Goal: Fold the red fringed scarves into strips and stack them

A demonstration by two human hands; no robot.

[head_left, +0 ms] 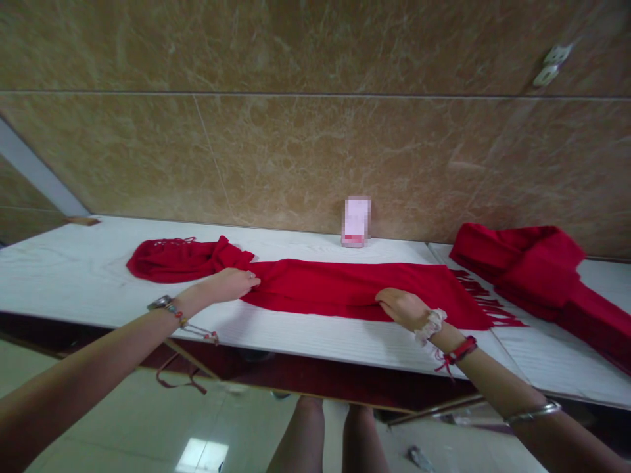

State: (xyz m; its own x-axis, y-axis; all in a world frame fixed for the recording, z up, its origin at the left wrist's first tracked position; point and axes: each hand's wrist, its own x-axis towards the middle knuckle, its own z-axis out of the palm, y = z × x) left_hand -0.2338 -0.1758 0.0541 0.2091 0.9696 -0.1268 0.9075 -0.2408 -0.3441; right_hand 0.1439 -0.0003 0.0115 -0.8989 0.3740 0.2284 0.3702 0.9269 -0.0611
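Note:
A red scarf lies stretched lengthwise along a white tabletop, its fringe spread at the right end. Toward the left it meets a gathered red bundle with some fringe showing on top; whether both are one piece, I cannot tell. My left hand is closed on the scarf beside that bundle, fingertips pinching the cloth. Farther right, my right hand pinches the scarf's near edge, where a lengthwise fold shows. The thumbs are partly hidden.
Another folded red cloth lies at the right, close to the fringe. A small pink-and-white box, blurred, stands against the brown tiled wall. One wooden piece sits at the far left. A wall socket is high right.

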